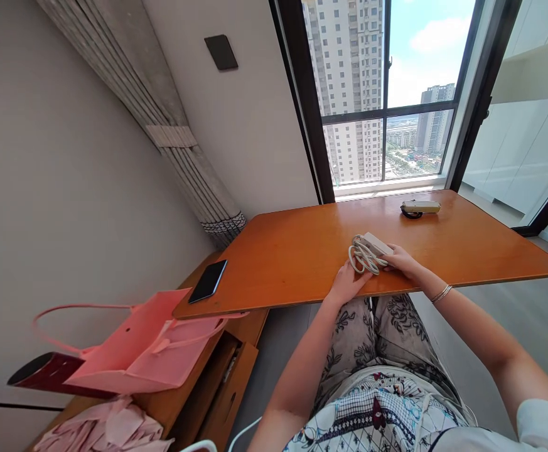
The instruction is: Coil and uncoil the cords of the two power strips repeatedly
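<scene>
A white power strip [373, 242] lies near the front edge of the orange wooden table [302, 251], its white cable [362, 257] coiled in loops beside it. My left hand [348, 282] rests on the table edge with its fingers at the cable coil. My right hand [402, 260] lies against the strip's near end, fingers curled around it; a thin bracelet shows on that wrist. Further back on the table lies a second, beige power strip [420, 206] with a dark cable.
A black phone [208, 280] lies at the table's left corner. A pink tote bag [146, 345] and pink cloth [108, 430] sit on a low wooden cabinet [217, 389] at the left. A large window [386, 94] stands behind the table.
</scene>
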Demonstrator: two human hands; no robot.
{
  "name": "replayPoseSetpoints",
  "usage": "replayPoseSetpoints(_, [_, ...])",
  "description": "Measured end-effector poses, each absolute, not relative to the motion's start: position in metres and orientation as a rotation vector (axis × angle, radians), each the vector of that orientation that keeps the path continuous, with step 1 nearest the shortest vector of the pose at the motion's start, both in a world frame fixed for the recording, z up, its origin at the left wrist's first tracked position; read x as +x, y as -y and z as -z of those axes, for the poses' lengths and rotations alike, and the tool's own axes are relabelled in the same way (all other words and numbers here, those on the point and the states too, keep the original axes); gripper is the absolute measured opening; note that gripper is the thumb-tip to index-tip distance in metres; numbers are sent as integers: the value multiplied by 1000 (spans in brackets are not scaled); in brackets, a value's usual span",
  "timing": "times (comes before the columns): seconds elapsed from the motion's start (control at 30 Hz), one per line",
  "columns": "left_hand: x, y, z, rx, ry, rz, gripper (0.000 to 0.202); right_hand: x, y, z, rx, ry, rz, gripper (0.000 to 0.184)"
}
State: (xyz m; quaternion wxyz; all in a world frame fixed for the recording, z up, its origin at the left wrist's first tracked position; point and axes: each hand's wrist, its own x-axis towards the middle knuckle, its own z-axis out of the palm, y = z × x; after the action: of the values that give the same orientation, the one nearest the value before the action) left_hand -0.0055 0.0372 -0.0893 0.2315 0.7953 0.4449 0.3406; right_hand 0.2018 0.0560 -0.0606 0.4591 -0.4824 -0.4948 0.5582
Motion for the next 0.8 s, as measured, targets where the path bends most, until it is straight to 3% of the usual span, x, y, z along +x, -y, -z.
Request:
replayPoseSetpoints(0.2, [-9,-45,102,2042,-1193,-1051,98,200,-47,62,-1026,993,-1576,33])
replayPoseSetpoints(0.27, [-9,-47,106,2029,-1260,-1083,100,198,-46,63,-1026,934,-1606,32])
replayPoseSetpoints(0.57, [-18,-69,119,1353,-1150,-1415,39,202,-49,67,-1073,912,-1479,33])
replayPoseSetpoints(0.8, [-57,-82,100,1017,-1173,-1653,22,238,-62,62,-1001,665,-1356,24])
